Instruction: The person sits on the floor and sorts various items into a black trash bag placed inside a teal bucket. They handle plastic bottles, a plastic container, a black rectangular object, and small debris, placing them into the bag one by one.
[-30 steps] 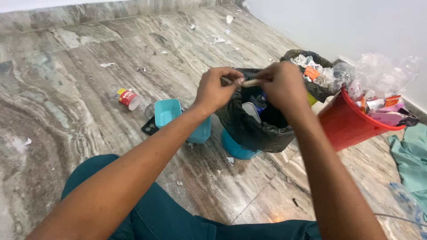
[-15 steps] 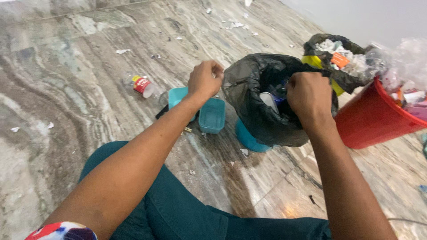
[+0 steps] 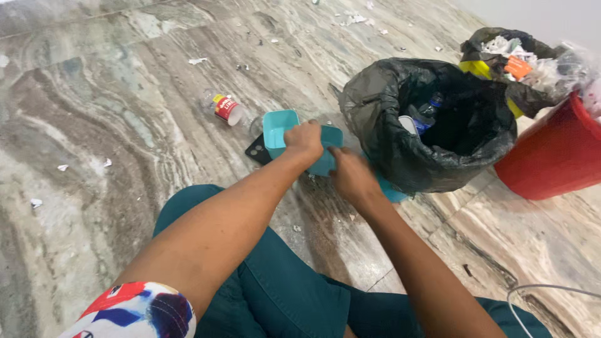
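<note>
**Both hands at the teal tubs**

At frame centre, the left hand lies curled over the teal tubs, fingers down on the rim; whether it grips cannot be told. The right hand sits just beside it, lower right, fingers reaching to the tubs' near edge, its hold hidden too. The tubs stand on the marble floor, just left of the black bin bag. A small bottle lies upper left of them. A red bucket stands at the right edge.
</note>
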